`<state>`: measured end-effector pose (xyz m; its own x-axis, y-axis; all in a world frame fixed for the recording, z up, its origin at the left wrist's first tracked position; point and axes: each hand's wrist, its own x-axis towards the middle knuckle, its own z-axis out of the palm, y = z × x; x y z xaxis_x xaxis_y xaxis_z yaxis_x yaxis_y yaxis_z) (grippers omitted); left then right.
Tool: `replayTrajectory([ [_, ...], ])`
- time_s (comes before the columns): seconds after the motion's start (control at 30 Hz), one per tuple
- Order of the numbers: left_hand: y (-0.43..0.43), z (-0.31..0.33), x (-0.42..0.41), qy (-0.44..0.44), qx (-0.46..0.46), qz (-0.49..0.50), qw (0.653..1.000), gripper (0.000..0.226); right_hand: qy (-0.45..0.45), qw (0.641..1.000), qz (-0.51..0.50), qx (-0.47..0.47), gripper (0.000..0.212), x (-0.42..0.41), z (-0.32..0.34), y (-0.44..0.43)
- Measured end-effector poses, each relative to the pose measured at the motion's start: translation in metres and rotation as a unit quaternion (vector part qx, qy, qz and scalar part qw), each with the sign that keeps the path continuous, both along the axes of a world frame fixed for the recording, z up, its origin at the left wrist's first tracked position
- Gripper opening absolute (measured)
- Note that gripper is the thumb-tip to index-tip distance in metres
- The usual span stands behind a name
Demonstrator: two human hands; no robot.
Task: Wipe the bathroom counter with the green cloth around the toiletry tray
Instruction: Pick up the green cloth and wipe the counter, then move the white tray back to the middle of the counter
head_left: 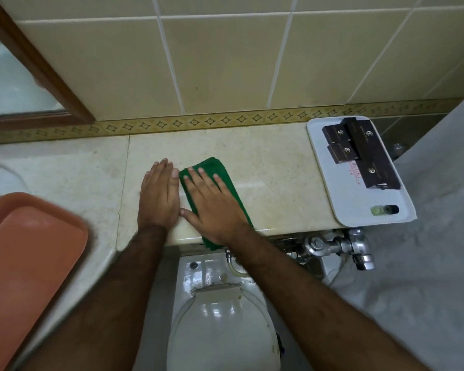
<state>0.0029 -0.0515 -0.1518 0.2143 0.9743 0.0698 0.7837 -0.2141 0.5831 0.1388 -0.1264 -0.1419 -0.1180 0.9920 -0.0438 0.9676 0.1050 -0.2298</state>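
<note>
On the counter (265,167), my right hand (212,207) lies flat and open, pressing the cloth (217,170) near the front edge. My left hand (158,196) rests flat, open, empty, just beside it. The tray (359,218) sits well apart at the counter's right end.

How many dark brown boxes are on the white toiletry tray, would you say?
4: two at the white toiletry tray's back, one mid-left, one long nearer. Others may hide beneath.

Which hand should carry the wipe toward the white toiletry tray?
Right. The right hand already lies flat on the folded green cloth, nearer the white toiletry tray; the left hand rests on bare counter.
</note>
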Motion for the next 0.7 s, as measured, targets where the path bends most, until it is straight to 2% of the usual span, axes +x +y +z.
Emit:
replayTrajectory([
  [0.17,-0.001,0.005,-0.001,0.014,-0.013,-0.015,1.0,0.063,0.107,0.983,-0.148,0.02,0.079,0.046,0.02,-0.042],
  [0.27,-0.006,0.021,0.01,0.011,-0.008,0.002,1.0,0.07,0.103,0.961,-0.251,0.055,0.079,0.105,0.035,-0.089],
  [0.33,-0.008,0.039,0.036,-0.024,0.02,0.017,0.999,0.074,0.109,0.931,-0.34,0.079,0.078,0.148,0.044,-0.118],
  [0.4,-0.014,0.057,0.081,-0.06,0.009,-0.03,0.998,0.074,0.119,0.892,-0.426,0.096,0.073,0.19,0.052,-0.144],
  [0.47,-0.018,0.071,0.135,-0.06,-0.018,-0.104,0.993,0.074,0.127,0.861,-0.482,0.098,0.062,0.224,0.056,-0.165],
  [0.57,-0.017,0.083,0.218,-0.018,-0.023,-0.193,0.981,0.069,0.135,0.823,-0.545,0.086,0.054,0.255,0.054,-0.189],
  [0.7,-0.001,0.086,0.297,0.061,0.011,-0.252,0.966,0.047,0.173,0.784,-0.593,0.052,0.058,0.274,0.043,-0.21],
])
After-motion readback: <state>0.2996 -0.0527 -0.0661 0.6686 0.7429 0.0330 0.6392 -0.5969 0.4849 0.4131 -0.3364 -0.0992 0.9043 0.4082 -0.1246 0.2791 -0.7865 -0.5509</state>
